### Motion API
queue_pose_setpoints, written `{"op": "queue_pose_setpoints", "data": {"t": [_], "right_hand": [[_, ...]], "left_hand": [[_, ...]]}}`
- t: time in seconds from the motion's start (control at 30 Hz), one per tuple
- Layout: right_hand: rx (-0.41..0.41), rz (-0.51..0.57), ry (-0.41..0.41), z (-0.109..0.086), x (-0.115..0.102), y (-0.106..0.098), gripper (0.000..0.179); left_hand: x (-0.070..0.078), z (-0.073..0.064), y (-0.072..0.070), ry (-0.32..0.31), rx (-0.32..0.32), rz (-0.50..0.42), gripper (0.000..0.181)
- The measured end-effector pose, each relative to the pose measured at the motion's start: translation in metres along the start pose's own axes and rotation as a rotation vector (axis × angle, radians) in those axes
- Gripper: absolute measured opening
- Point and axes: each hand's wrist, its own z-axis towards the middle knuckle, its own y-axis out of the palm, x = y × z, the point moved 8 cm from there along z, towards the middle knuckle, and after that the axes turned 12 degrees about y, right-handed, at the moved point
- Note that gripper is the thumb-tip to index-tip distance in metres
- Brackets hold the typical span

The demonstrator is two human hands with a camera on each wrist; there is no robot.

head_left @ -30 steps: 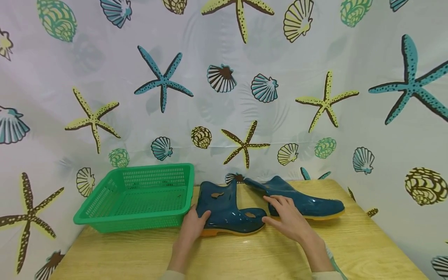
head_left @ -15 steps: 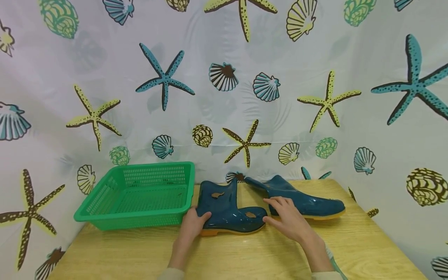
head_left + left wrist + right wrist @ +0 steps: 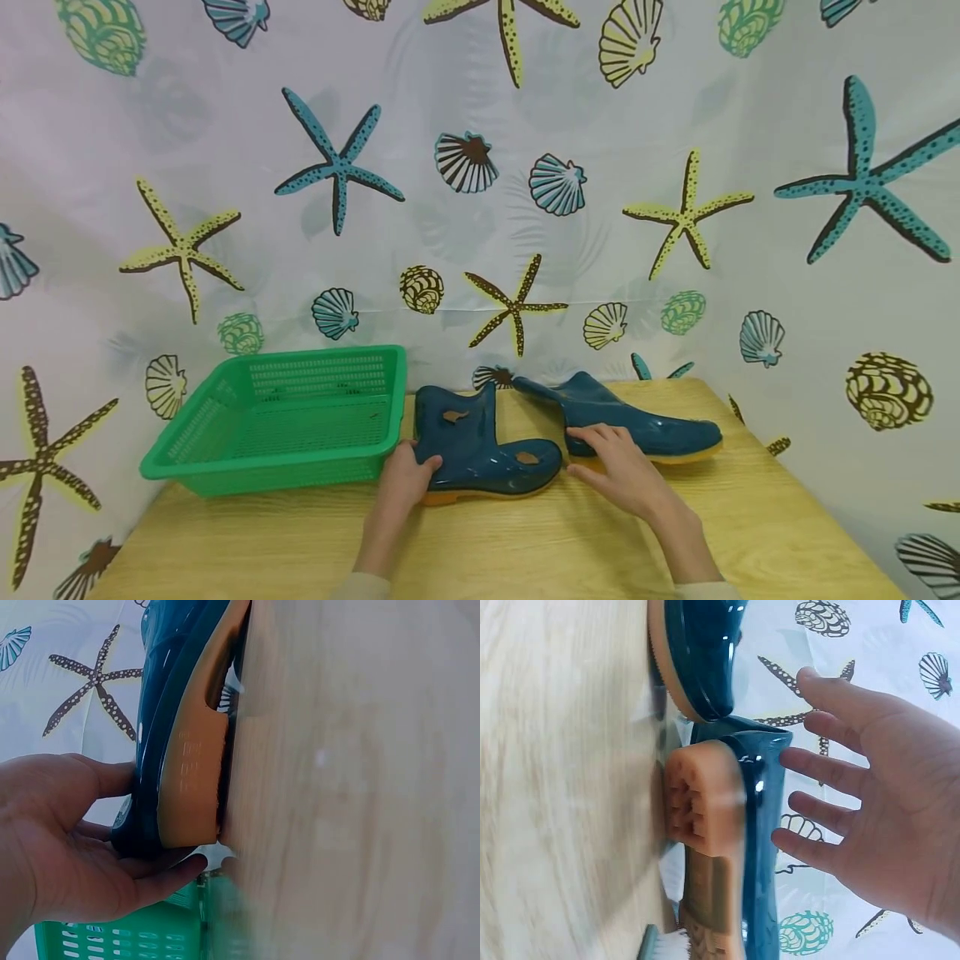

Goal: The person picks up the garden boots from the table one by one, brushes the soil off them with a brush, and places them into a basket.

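Note:
In the head view, a dark blue rubber boot (image 3: 480,458) with a tan sole stands upright, brown patches on its shaft and toe. My left hand (image 3: 406,477) grips it at the heel, thumb on one side and fingers round the back, as the left wrist view shows. A second blue rubber boot (image 3: 637,425) points right, its shaft slumped toward the back left; the right wrist view shows its tan heel (image 3: 705,799). Between the first boot's toe and the second boot's heel, my right hand (image 3: 618,471) hovers with fingers spread, holding nothing.
A green perforated basket (image 3: 277,481) sits left of the first boot. Part of a brush with white bristles (image 3: 671,945) shows beside the second boot's sole in the right wrist view. The wooden table (image 3: 525,558) backs onto a shell-patterned curtain (image 3: 480,225).
The head view has swung slightly, shifting the scene left. My right hand has drawn a little away from the first boot's toe. My left hand keeps its grip on the heel.

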Motion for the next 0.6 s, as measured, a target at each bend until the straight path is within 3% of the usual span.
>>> {"op": "queue_pose_setpoints", "data": {"t": [0.27, 0.6], "right_hand": [[-0.038, -0.011, 0.017, -0.025, 0.006, -0.015, 0.057], [-0.091, -0.024, 0.133, -0.056, 0.04, -0.027, 0.061]], "left_hand": [[0.004, -0.003, -0.003, 0.015, 0.028, 0.068, 0.056], [0.009, -0.003, -0.004, 0.053, 0.064, 0.114, 0.05]]}}
